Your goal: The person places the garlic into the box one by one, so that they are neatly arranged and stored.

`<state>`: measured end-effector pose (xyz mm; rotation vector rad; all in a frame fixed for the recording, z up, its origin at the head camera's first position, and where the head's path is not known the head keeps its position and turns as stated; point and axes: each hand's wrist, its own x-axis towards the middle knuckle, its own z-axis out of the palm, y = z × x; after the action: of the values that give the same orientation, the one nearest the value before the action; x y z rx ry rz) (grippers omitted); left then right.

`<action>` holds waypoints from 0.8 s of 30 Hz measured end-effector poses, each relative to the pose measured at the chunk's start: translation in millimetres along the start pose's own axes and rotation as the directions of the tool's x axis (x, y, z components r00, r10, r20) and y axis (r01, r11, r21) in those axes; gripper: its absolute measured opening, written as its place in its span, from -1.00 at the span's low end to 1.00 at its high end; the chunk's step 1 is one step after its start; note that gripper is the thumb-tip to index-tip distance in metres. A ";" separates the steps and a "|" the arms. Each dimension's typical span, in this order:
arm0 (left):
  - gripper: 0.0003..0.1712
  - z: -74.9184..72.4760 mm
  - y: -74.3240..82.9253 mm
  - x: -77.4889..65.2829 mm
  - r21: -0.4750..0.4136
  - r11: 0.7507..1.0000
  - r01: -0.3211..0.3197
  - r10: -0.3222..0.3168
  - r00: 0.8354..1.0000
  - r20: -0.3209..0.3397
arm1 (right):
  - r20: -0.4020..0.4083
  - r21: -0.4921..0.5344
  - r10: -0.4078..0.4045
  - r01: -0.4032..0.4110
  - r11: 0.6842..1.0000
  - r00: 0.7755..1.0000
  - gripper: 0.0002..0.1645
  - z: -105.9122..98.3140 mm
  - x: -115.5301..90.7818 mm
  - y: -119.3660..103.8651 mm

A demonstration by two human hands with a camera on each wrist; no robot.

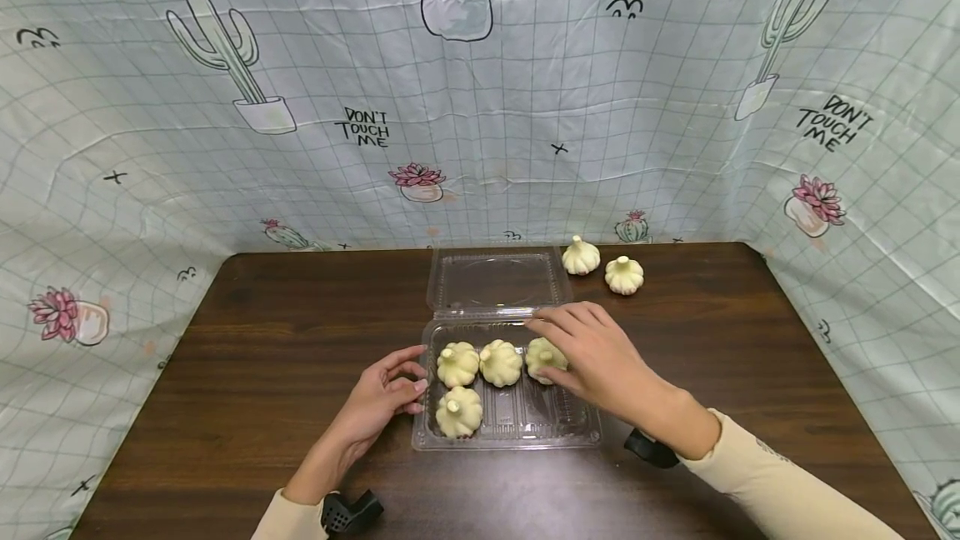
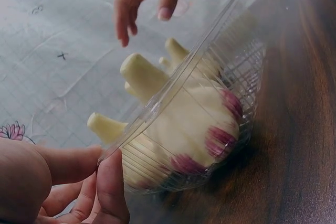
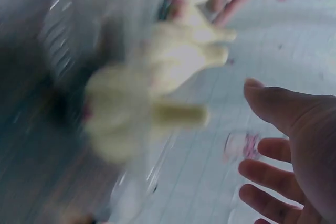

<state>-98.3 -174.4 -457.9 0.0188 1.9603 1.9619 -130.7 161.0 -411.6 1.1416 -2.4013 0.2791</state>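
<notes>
A clear plastic clamshell container (image 1: pixel 506 442) lies with its lid folded back and several garlic bulbs inside. Three of them form the far row, and one garlic bulb (image 1: pixel 459 412) sits at the near left. In the left wrist view, my left hand (image 2: pixel 68 182) pinches the container's left rim between thumb and finger. My right hand (image 1: pixel 600 357) hovers over the far row's rightmost garlic bulb (image 1: pixel 543 357), partly covering it in the head view. In the right wrist view, the fingers (image 3: pixel 270 177) are spread and relaxed, apart from the blurred bulbs, holding nothing.
Two more garlic bulbs, a left one (image 1: pixel 581 257) and a right one (image 1: pixel 624 275), stand on the dark wooden table (image 1: pixel 300 315) behind the container, right of its lid (image 1: pixel 495 282). A printed curtain (image 1: pixel 510 173) encloses the table's back and sides.
</notes>
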 end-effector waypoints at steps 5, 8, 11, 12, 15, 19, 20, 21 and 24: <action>-0.33 -0.2 0.0 -0.8 0.005 1.000 -0.001 0.001 1.000 0.000 | -0.055 -0.028 0.061 -0.062 0.998 0.997 -0.17 -4.6 -13.2 24.2; -0.33 -0.2 0.1 -1.2 0.005 1.000 -0.002 0.002 1.000 -0.001 | -0.064 -0.041 0.128 -0.130 0.991 0.990 -0.15 -7.5 -20.8 38.2; -0.33 -0.4 0.3 -1.6 0.004 1.000 -0.001 0.001 1.000 -0.002 | -0.064 -0.058 0.203 -0.207 0.977 0.977 -0.13 -9.3 -27.5 51.7; -0.33 -0.5 0.4 -1.7 0.003 1.000 0.000 0.000 1.000 -0.002 | -0.065 -0.063 0.227 -0.231 0.971 0.972 -0.13 -9.4 -29.5 56.0; -0.32 -0.6 0.5 -1.9 0.000 1.000 0.001 -0.001 1.000 -0.002 | -0.055 -0.072 0.298 -0.302 0.951 0.953 -0.12 -7.6 -34.8 69.0; -0.32 -0.6 0.0 -1.6 -0.001 1.000 -0.003 0.003 1.000 -0.002 | -0.012 -0.079 0.384 -0.384 0.920 0.923 -0.13 -1.8 -40.6 84.3; -0.32 -0.6 -0.3 -1.4 -0.001 1.000 -0.003 0.003 1.000 -0.002 | 0.001 -0.084 0.402 -0.400 0.913 0.916 -0.12 -0.1 -42.1 87.7; -0.32 -0.7 -0.5 -1.1 -0.001 1.000 -0.002 0.002 1.000 -0.002 | 0.014 -0.090 0.418 -0.415 0.905 0.908 -0.10 1.5 -43.6 91.1; -0.32 -0.7 -1.0 -0.5 -0.004 1.000 -0.004 0.004 1.000 0.002 | 0.046 -0.111 0.456 -0.449 0.887 0.889 -0.04 6.0 -47.5 100.4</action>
<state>-97.7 -175.3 -458.8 0.0239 1.9561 1.9681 -184.2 254.7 -438.6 0.5389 -2.6907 0.2674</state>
